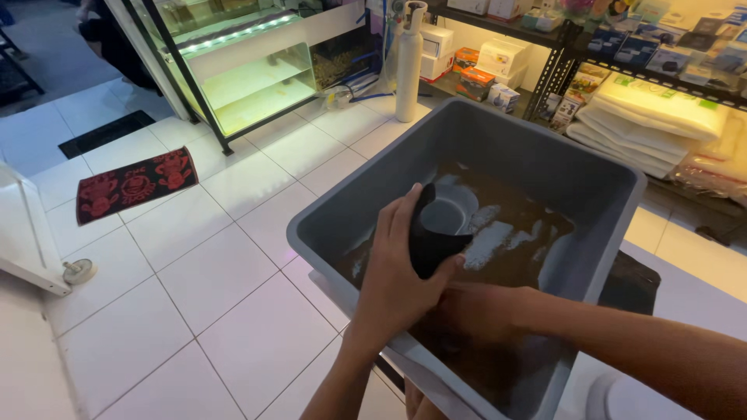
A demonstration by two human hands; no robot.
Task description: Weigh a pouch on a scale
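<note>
Left hand (397, 272) grips black sponge (428, 245) over grey tub (366, 187).

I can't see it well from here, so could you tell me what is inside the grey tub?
The grey tub holds murky brown water and a black pot-like piece in the left hand. The right hand is submerged; the bottom is hidden.

White tiled floor (156, 311) carries a red patterned mat (136, 185), a white cylinder (408, 66), and an aquarium stand (233, 78).
</note>
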